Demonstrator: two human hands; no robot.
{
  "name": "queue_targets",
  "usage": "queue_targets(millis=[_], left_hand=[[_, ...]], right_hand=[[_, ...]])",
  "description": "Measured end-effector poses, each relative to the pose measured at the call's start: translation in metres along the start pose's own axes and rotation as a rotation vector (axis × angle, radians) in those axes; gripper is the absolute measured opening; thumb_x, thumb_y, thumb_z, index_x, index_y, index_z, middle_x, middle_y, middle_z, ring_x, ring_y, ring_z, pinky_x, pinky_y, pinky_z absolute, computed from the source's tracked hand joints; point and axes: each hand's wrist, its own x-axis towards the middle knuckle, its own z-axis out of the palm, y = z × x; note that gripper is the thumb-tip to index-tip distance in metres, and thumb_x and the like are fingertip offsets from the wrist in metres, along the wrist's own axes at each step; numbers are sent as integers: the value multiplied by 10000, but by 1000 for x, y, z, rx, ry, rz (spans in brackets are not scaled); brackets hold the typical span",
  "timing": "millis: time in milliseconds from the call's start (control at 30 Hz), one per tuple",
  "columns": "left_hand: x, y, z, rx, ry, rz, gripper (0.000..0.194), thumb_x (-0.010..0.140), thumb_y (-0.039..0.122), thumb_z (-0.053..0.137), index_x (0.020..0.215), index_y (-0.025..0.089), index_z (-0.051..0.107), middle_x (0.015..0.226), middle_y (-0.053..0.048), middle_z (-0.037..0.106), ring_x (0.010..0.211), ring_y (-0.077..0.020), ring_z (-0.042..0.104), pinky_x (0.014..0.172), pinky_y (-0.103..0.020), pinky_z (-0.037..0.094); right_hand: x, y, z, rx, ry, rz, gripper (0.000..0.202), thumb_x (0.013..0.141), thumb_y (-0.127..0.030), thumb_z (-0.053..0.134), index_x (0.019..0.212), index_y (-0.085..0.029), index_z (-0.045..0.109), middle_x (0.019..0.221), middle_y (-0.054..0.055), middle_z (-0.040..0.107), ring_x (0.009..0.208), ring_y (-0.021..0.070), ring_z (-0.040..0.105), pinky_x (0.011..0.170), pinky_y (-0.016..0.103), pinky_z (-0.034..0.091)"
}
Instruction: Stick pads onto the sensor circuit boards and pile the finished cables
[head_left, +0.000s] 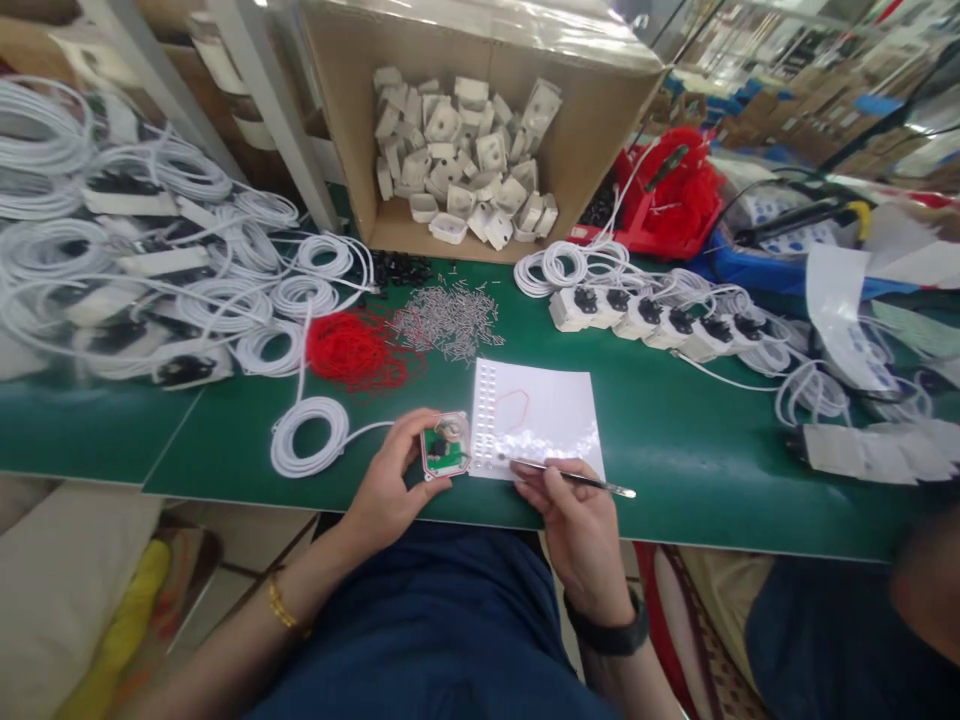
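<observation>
Between the thumb and fingers of my left hand (pixel 394 480) is a small square white housing (pixel 445 446) with a green circuit board inside and a red line along its rim. A white cable runs from the housing to a coil (pixel 310 437) on its left. My right hand (pixel 574 510) grips metal tweezers (pixel 592 481), whose tips point left, apart from the housing. Under the tips lies a white sheet (pixel 551 415) with rows of small marks down its left side and one thin red ring (pixel 513 409) on it.
Behind my hands lie red rings (pixel 352 350) and a heap of screws (pixel 450 318). A carton (pixel 345 130) of white housings stands at the back. Coiled cables (pixel 225 310) crowd the left; white units (pixel 637 318) line the right. A person's arm shows at lower right.
</observation>
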Motion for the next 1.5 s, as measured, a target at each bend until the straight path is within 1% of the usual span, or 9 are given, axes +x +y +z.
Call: queue_targets(millis=[67, 167, 300, 433, 500, 733, 867, 1233, 1500], left_hand=[[0, -1, 0, -63, 10, 10, 517, 795, 237, 648, 1247, 217, 399, 1372, -135, 376, 1281, -261, 418, 1055, -435, 394], [-1, 1, 0, -111, 12, 26, 524, 793, 238, 648, 1248, 209, 390, 1376, -143, 365, 1282, -270, 415, 1051, -442, 400], [-3, 1, 1, -126, 35, 18, 548, 788, 238, 652, 1264, 201, 383, 1388, -151, 368, 1290, -283, 410, 1037, -444, 423], [-3, -1, 2, -174, 29, -27, 721, 789, 226, 656, 1380, 226, 242, 1407, -156, 368, 1273, -280, 440, 1025, -454, 440], [-4, -2, 3, -174, 23, -29, 755, 793, 236, 658, 1405, 232, 215, 1422, -153, 353, 1281, -282, 431, 1028, -448, 438], [-5, -5, 2, -133, 39, 0, 739, 794, 251, 664, 1408, 247, 253, 1427, -136, 336, 1288, -283, 422, 1037, -434, 432], [-4, -4, 1, -107, 42, 1, 735, 791, 266, 668, 1406, 243, 266, 1419, -138, 345, 1282, -290, 427, 1031, -436, 438], [-4, -7, 2, -157, 66, 14, 759, 762, 227, 706, 1399, 251, 292, 1405, -131, 363, 1276, -300, 430, 1040, -438, 426], [-6, -5, 5, -253, 78, 26, 738, 766, 187, 700, 1372, 251, 283, 1381, -129, 417, 1244, -266, 474, 1038, -435, 422]], right_hand=[[2, -5, 18, 100, -102, 48, 205, 728, -325, 742, 803, -201, 597, 827, 55, 732, 840, 199, 695, 777, 329, 559], [5, -9, 46, 128, -219, 65, 195, 717, -332, 743, 754, -203, 602, 790, 43, 725, 858, 213, 685, 850, 385, 526], [8, -6, 63, 43, -209, 13, 197, 693, -318, 759, 738, -188, 617, 826, 51, 727, 838, 199, 670, 839, 353, 501], [10, -2, 63, -8, -165, -25, 197, 695, -320, 755, 746, -184, 621, 849, 58, 723, 836, 201, 656, 851, 361, 474], [11, -2, 63, -15, -147, -31, 201, 689, -321, 758, 745, -186, 619, 842, 54, 720, 835, 206, 653, 852, 370, 468], [10, -3, 67, -30, -137, -27, 196, 680, -306, 762, 738, -174, 629, 838, 61, 723, 804, 181, 642, 787, 314, 472], [10, -3, 67, -51, -137, -42, 177, 689, -298, 754, 744, -177, 637, 846, 61, 727, 805, 186, 644, 791, 323, 476], [6, -2, 69, -107, -145, -86, 168, 705, -305, 747, 764, -172, 663, 870, 57, 725, 811, 188, 634, 783, 332, 470], [6, -3, 70, -125, -138, -73, 188, 694, -318, 755, 757, -173, 654, 863, 65, 726, 804, 198, 640, 769, 338, 471]])
